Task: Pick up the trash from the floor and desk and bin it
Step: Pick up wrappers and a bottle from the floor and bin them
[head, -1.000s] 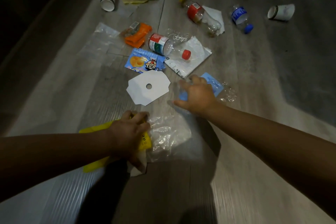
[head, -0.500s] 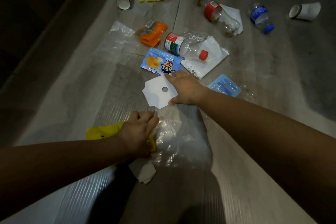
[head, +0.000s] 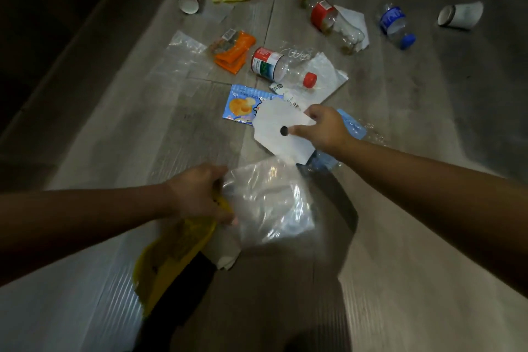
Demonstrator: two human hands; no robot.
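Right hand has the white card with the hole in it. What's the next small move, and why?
Probably bring the white paper card, pinched in the right hand, over to the left hand, which grips the crumpled clear plastic bag and yellow wrapper, and tuck it in. That would free the right hand for the blue snack packet beside it.

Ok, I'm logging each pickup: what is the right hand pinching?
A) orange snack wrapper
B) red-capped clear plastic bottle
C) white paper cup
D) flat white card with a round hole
D: the right hand pinches the flat white card with a round hole, thumb beside the hole.
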